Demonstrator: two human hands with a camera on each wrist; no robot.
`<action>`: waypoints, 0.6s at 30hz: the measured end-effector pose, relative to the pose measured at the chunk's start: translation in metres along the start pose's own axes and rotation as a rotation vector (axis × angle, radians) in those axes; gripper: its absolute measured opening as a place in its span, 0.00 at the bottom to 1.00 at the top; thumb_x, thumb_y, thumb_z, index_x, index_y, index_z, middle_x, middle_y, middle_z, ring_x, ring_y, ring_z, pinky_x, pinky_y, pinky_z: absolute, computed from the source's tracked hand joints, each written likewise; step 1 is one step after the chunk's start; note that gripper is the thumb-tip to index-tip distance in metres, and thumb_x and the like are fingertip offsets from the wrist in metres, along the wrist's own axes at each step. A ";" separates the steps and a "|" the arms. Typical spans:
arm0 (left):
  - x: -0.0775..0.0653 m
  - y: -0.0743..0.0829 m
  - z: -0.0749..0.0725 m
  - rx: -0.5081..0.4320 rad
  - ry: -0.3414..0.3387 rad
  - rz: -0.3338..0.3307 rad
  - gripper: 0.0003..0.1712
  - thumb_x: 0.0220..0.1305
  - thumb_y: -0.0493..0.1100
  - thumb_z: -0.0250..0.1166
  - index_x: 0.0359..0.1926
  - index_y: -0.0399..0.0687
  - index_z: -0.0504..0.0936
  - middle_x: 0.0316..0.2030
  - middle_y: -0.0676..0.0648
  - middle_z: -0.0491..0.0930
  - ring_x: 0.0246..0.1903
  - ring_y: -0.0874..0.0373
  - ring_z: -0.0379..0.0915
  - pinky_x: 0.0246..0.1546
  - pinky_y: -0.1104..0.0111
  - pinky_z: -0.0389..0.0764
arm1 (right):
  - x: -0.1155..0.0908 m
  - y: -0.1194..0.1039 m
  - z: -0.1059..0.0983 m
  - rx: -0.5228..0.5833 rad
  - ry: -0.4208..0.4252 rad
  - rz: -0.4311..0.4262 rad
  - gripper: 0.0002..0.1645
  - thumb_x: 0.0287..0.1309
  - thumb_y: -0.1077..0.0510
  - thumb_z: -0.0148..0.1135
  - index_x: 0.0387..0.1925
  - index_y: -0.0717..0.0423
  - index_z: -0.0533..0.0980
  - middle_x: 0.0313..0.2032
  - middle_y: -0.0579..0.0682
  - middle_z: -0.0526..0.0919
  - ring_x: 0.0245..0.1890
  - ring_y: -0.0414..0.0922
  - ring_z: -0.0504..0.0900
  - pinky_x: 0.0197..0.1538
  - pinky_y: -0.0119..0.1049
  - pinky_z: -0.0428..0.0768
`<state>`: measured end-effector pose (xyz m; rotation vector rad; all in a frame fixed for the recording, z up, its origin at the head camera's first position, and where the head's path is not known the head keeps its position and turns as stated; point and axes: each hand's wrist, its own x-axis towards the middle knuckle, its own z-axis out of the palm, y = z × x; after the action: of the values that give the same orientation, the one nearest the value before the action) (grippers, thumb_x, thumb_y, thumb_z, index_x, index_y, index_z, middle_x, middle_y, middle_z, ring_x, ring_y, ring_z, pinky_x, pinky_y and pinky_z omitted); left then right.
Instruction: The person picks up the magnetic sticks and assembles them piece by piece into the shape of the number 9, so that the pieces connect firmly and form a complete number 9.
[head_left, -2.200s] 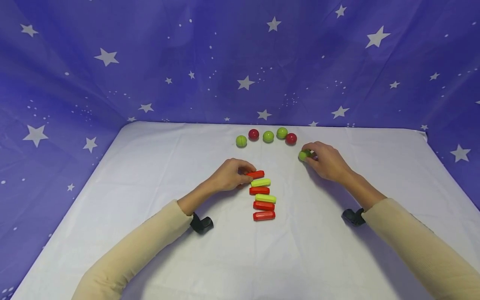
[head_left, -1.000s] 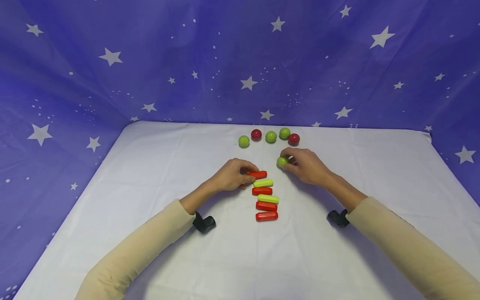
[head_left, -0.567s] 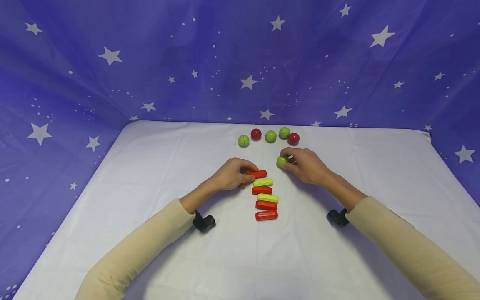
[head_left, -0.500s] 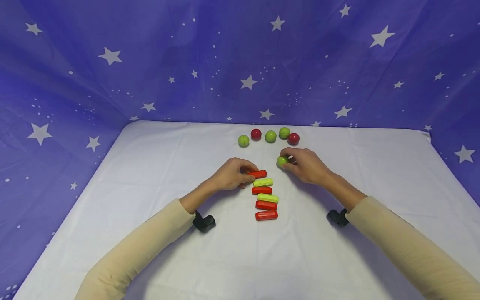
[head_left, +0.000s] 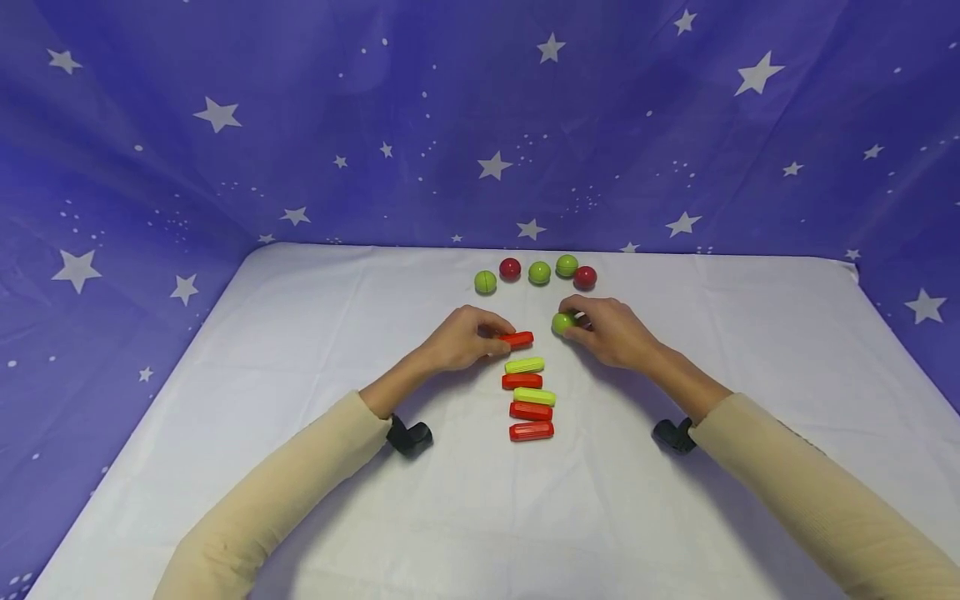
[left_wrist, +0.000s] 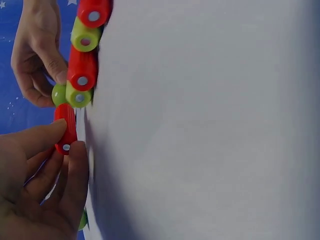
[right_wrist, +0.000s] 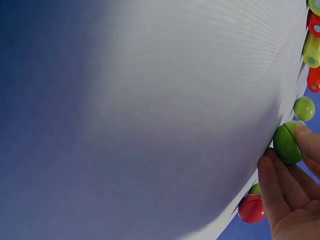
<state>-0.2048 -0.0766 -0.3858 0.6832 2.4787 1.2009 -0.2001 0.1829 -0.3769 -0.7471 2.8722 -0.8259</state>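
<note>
My left hand (head_left: pixel 467 337) pinches a red plastic rod (head_left: pixel 519 340) between thumb and fingers. In the left wrist view a round metal spot shows on the near end of that red rod (left_wrist: pixel 66 145). My right hand (head_left: pixel 611 332) grips a green ball (head_left: pixel 561 323), a little right of the red rod and apart from it. A seam runs round this green ball (right_wrist: pixel 287 143) in the right wrist view. Nearer me lie a lime rod (head_left: pixel 524 365), a red rod (head_left: pixel 522 381), another lime rod (head_left: pixel 534 397) and two more red rods (head_left: pixel 531 431), stacked in a loose column.
Along the back of the white-covered table (head_left: pixel 360 517) sit a green ball (head_left: pixel 485 282), a red ball (head_left: pixel 510 269), two more green balls (head_left: pixel 539 272) and a second red ball (head_left: pixel 585 277). Behind them hangs a blue star-printed cloth (head_left: pixel 420 100).
The right hand has brought the green ball leftward, close to the left hand, then stayed there. Just now the left hand has shifted the red rod slightly away from the column, toward the back.
</note>
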 end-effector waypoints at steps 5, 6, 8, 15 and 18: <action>0.006 0.004 -0.004 -0.080 0.006 -0.007 0.13 0.61 0.35 0.69 0.48 0.39 0.86 0.40 0.45 0.84 0.29 0.54 0.81 0.28 0.68 0.82 | 0.000 0.000 0.000 0.001 -0.001 0.005 0.18 0.59 0.64 0.68 0.51 0.61 0.78 0.44 0.55 0.83 0.45 0.53 0.84 0.53 0.50 0.80; 0.008 0.005 -0.005 -0.090 0.008 -0.006 0.13 0.62 0.34 0.69 0.48 0.39 0.86 0.42 0.44 0.84 0.30 0.54 0.82 0.29 0.67 0.83 | 0.000 0.000 0.000 0.001 -0.002 0.005 0.18 0.59 0.64 0.68 0.51 0.61 0.77 0.44 0.55 0.83 0.45 0.54 0.84 0.53 0.50 0.80; 0.010 0.006 -0.005 -0.109 0.015 -0.003 0.13 0.62 0.34 0.69 0.48 0.38 0.85 0.44 0.43 0.84 0.31 0.54 0.83 0.30 0.66 0.84 | 0.000 0.000 0.000 -0.002 -0.002 0.003 0.18 0.59 0.64 0.68 0.52 0.61 0.77 0.44 0.55 0.83 0.45 0.54 0.84 0.53 0.50 0.80; 0.022 0.007 -0.004 -0.099 0.031 0.007 0.12 0.62 0.34 0.69 0.48 0.39 0.86 0.43 0.43 0.84 0.31 0.55 0.83 0.31 0.66 0.85 | 0.000 0.000 0.000 -0.012 0.002 -0.004 0.18 0.60 0.64 0.68 0.52 0.61 0.77 0.45 0.55 0.84 0.45 0.54 0.84 0.54 0.50 0.80; 0.026 0.008 -0.002 -0.096 0.039 0.006 0.12 0.62 0.34 0.68 0.48 0.39 0.86 0.43 0.42 0.84 0.30 0.54 0.83 0.31 0.65 0.85 | 0.000 0.000 0.000 -0.013 0.002 -0.003 0.18 0.60 0.64 0.68 0.52 0.61 0.78 0.45 0.55 0.84 0.45 0.54 0.84 0.53 0.50 0.80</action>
<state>-0.2257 -0.0595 -0.3795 0.6474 2.4335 1.3380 -0.2001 0.1828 -0.3766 -0.7523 2.8813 -0.8093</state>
